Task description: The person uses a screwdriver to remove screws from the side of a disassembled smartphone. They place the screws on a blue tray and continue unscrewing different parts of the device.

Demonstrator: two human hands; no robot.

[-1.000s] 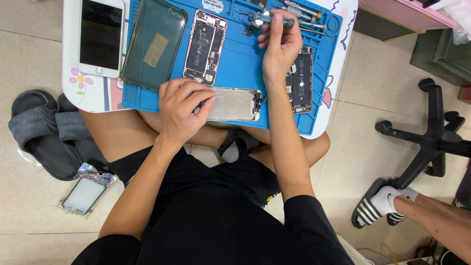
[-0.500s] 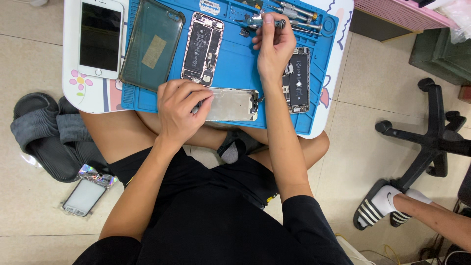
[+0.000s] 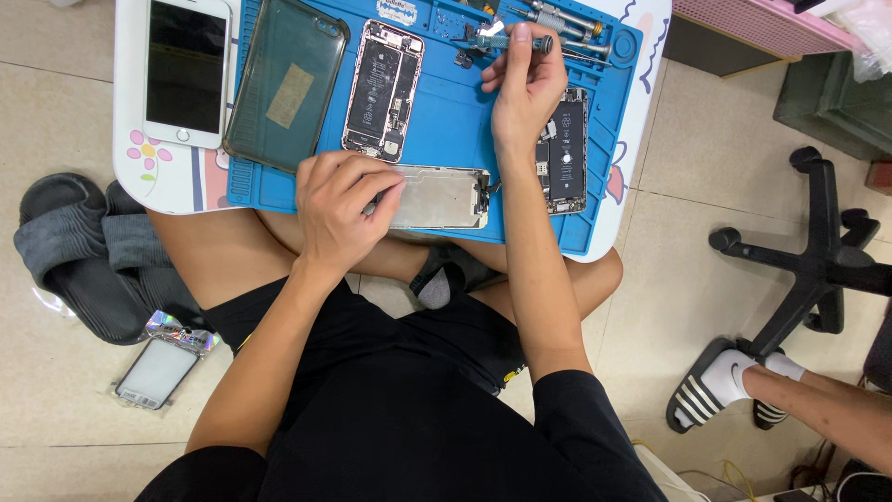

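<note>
A blue work mat [image 3: 455, 121] lies on a small white table [image 3: 130, 167] over my crossed legs. My left hand [image 3: 339, 209] holds the left end of a detached phone screen panel [image 3: 437, 197], which lies metal back up at the mat's near edge. My right hand [image 3: 525, 88] reaches to the mat's far side, its fingers closed on a grey screwdriver [image 3: 506, 40]. An opened phone body [image 3: 565, 151] lies right beside my right wrist. A second opened phone body [image 3: 382, 90] lies at the mat's middle.
A white phone [image 3: 186, 70] and a dark clear case [image 3: 285, 84] lie on the left. More tools [image 3: 567, 20] sit at the mat's far edge. Dark slippers [image 3: 79, 256] and a packaged screen [image 3: 158, 372] are on the floor. Another person's foot [image 3: 725, 390] and a chair base [image 3: 818, 260] are right.
My right hand has shifted slightly on the screwdriver at the mat's far edge. The left hand stays on the screen panel.
</note>
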